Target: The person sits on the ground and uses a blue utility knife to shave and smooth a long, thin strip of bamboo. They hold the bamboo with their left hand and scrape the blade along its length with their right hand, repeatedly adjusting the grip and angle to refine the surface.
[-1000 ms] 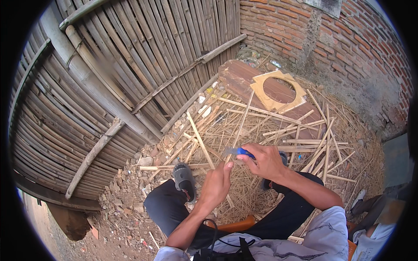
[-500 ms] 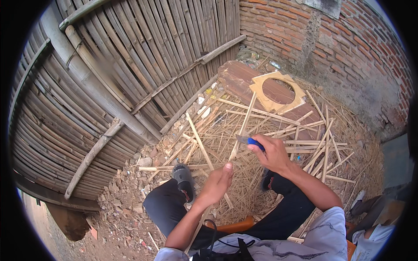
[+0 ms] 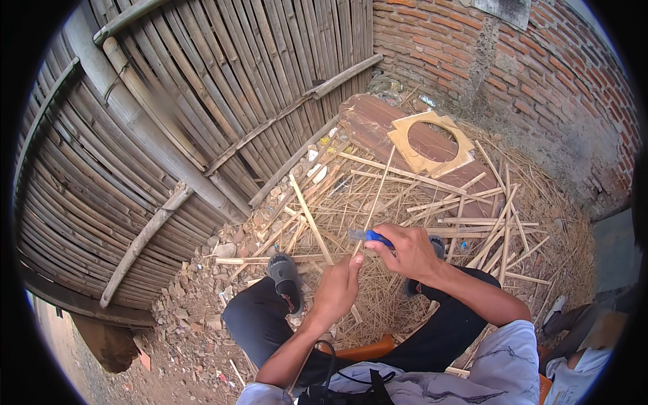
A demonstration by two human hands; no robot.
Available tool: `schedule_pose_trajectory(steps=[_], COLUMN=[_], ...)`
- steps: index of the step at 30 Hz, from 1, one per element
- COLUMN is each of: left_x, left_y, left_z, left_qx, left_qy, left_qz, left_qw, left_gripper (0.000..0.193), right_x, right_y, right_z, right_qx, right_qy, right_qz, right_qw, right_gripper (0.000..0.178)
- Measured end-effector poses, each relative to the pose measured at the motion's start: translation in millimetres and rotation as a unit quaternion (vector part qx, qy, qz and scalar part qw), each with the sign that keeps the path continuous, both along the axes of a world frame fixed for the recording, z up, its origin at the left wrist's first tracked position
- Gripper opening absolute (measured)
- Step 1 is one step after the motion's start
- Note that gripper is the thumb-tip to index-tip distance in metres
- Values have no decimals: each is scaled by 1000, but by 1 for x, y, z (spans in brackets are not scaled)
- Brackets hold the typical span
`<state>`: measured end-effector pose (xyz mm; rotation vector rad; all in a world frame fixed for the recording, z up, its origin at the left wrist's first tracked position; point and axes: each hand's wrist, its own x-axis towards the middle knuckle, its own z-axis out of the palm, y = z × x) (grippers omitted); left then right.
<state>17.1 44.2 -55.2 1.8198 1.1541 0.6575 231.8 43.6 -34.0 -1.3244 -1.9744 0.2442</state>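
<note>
My left hand (image 3: 337, 287) is closed round a thin, pale bamboo strip (image 3: 380, 187), its thumb lying along the strip. From the fist the strip slants up and away, with its far end near the cut-out board. A blue-handled knife (image 3: 379, 237) is gripped in my right hand (image 3: 412, 253). Its short blade lies across the strip, just beyond my left thumb. The two hands are close together above a heap of shavings (image 3: 381, 297). Exactly how the blade meets the strip is too small to make out.
Several split bamboo sticks (image 3: 503, 229) lie scattered at the right. A board with a round hole (image 3: 401, 135) rests on a brown panel (image 3: 364, 121). A bamboo fence (image 3: 236, 88) stands left, a brick wall (image 3: 432, 40) behind. Another person's leg (image 3: 574, 324) shows at the right edge.
My right hand and the knife have moved down and left along the strip, toward my left thumb. The strip has turned and now shows a narrower side. My left hand has barely moved.
</note>
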Motion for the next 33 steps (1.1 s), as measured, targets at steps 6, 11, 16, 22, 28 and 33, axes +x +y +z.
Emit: schedule_pose_trajectory(steps=[6, 11, 16, 22, 28, 33], left_x=[1, -1, -9, -24, -50, -64], left_y=[-5, -17, -23, -12, -25, -33], left_z=[11, 6, 10, 3, 16, 6], left_qx=[-2, 39, 3, -90, -37, -26], left_qy=[37, 46, 15, -21, 46, 44], left_qz=[6, -35, -41, -6, 106, 143], left_qw=[999, 998, 999, 996, 993, 988], left_gripper=[47, 47, 55, 46, 43, 46], right_x=[20, 89, 115, 68, 56, 103], right_y=[12, 43, 52, 30, 21, 27], right_z=[3, 28, 29, 24, 32, -14], right_qx=[13, 25, 29, -18, -155, -198], right_qy=[-8, 38, 75, 50, -127, -225], right_qz=[-78, -234, -272, -123, -139, -123], right_qw=[997, 971, 959, 991, 970, 946], right_gripper=[32, 35, 39, 38, 40, 47])
